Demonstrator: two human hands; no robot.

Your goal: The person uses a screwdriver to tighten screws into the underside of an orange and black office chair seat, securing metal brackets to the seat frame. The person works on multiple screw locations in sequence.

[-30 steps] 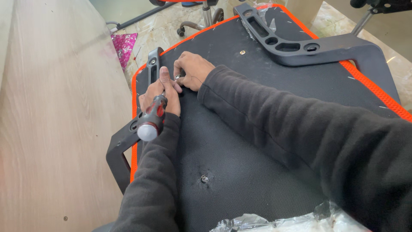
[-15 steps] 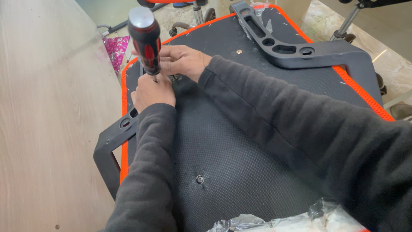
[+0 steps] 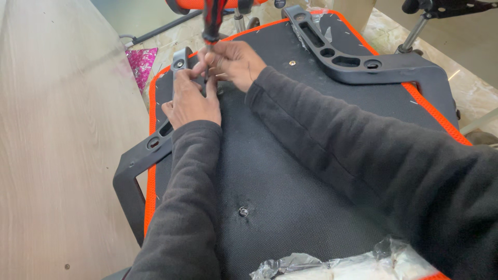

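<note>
Looking down, I am seeing an upturned chair seat (image 3: 311, 171), black fabric underneath with a bright orange mesh edge, filling the middle of the view. A black plastic armrest bracket (image 3: 148, 155) is lying along its left edge, and a second bracket (image 3: 358, 62) is lying across the far right corner. A screwdriver (image 3: 213, 21) with a red and black handle is standing nearly upright at the far left part of the seat, its tip hidden between the hands. My left hand (image 3: 193, 101) is resting on the seat beside the left bracket, fingers curled and pinching around the lower shaft. My right hand (image 3: 236, 61) is closed loosely just beyond it, fingertips meeting the left hand at the shaft; what sits under them is hidden. Both dark fleece sleeves are crossing the seat toward me. A small metal fitting (image 3: 243, 211) is sitting in the fabric nearer me. Crinkled clear plastic wrapping (image 3: 342, 262) is lying at the near edge. A wooden tabletop (image 3: 57, 145) is running along the left, with a pink glittery bag (image 3: 140, 59) on the far floor.
</note>
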